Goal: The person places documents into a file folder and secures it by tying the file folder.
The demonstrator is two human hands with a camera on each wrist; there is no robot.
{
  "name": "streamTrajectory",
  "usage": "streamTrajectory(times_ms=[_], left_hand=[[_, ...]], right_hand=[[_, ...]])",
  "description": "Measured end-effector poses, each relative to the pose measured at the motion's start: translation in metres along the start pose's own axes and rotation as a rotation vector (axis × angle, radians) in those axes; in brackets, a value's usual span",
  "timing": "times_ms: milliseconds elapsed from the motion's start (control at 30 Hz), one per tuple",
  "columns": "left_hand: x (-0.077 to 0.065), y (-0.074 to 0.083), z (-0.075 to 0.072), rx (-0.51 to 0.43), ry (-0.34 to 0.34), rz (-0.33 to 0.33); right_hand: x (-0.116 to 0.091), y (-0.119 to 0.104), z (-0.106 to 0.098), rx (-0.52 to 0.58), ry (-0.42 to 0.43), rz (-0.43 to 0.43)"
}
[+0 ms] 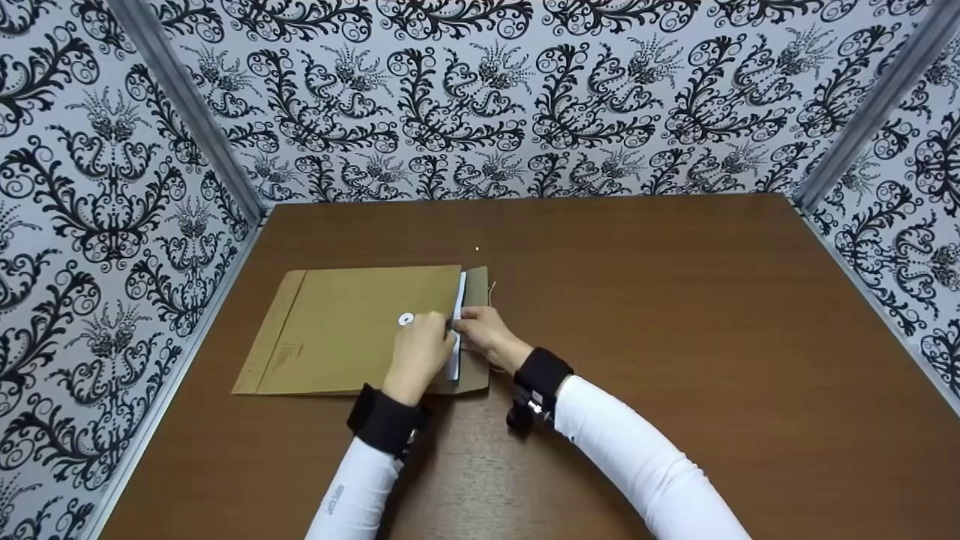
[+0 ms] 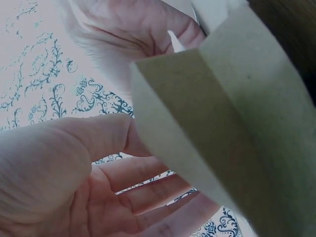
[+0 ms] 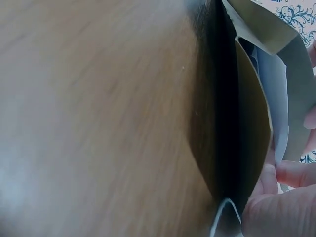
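Note:
A brown paper string-tie envelope (image 1: pixel 352 307) lies on the table, its open end and unfolded flap (image 1: pixel 474 289) to the right. White papers (image 1: pixel 454 367) show in the opening, and also as a pale sheet edge (image 3: pixel 276 94) in the right wrist view. My left hand (image 1: pixel 421 349) grips the front panel's edge at the opening, beside the round white button (image 1: pixel 406 319). Over the flap, my right hand (image 1: pixel 491 336) pinches the papers at their edge. Its fingertips are close to the left hand and partly hidden. The envelope mouth (image 2: pixel 197 108) stands spread apart in the left wrist view.
The brown wooden table (image 1: pixel 675 315) extends right of the hands. Patterned black-and-white walls (image 1: pixel 487 97) enclose its back and sides. A thin string (image 1: pixel 491 292) hangs at the flap's edge. Black wrist bands (image 1: pixel 544 375) with cameras sit on both wrists.

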State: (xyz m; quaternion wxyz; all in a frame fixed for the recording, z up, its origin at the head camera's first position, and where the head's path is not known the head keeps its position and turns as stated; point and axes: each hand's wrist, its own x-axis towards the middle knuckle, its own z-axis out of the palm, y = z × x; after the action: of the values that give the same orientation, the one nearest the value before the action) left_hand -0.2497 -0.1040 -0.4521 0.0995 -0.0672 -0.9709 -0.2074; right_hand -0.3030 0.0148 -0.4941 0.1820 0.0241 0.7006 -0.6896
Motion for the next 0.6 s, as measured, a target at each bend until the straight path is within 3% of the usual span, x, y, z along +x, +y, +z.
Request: streamTrajectory(times_ms=[367,600], left_hand=[[0.0013,-0.002,-0.0067,-0.053,-0.031,0.008],[0.0024,-0.0031,-0.0077,-0.063,-0.07,-0.022]], right_hand=[[0.0033,0.0028,0.0058,0.026,-0.012,-0.006],[0.0023,0.003,0.008,-0.016,-0.006,-0.014]])
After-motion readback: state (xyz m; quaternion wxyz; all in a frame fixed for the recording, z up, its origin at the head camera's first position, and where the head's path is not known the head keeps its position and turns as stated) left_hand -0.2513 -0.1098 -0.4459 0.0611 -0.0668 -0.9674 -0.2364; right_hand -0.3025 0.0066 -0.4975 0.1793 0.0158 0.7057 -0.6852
